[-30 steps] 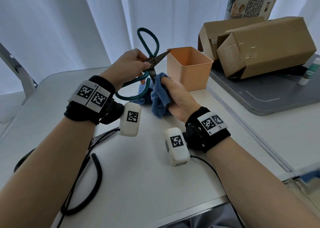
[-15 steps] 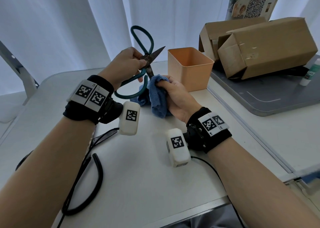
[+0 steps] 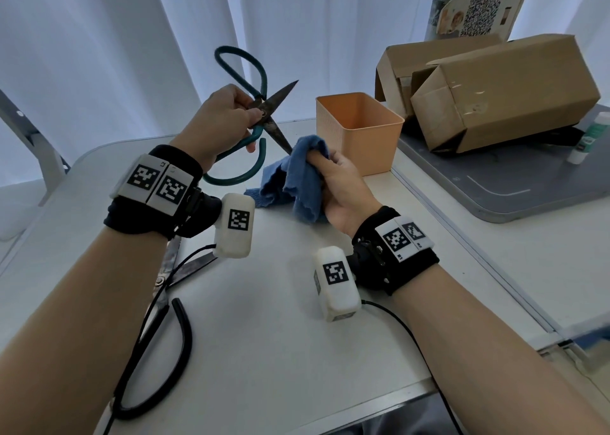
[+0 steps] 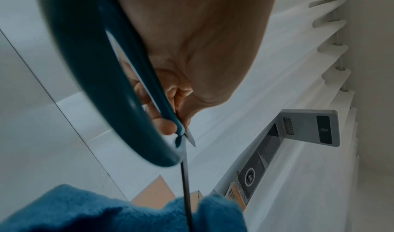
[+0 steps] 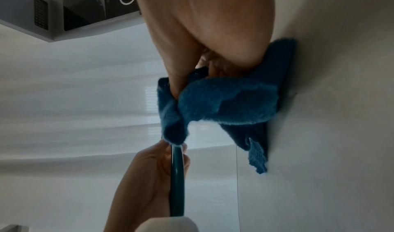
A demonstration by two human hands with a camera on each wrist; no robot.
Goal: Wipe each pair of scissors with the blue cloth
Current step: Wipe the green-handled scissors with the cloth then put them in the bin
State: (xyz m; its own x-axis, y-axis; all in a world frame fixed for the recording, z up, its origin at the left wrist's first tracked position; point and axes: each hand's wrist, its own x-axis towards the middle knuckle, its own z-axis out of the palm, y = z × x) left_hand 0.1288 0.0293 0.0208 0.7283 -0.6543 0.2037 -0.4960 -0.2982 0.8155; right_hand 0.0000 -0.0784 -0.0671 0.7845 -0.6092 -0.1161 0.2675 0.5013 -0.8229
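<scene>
Scissors with black handles (image 3: 155,319) show only in head view.

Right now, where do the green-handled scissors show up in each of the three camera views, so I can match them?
Head: green-handled scissors upper centre, gripped by the left hand, blades open.
Left wrist: teal handle loop sweeps from top left; one blade runs down into the blue cloth.
Right wrist: handle seen edge-on, lower centre, below the cloth.
Shared landmark: the blue cloth at the lower blade.
</scene>
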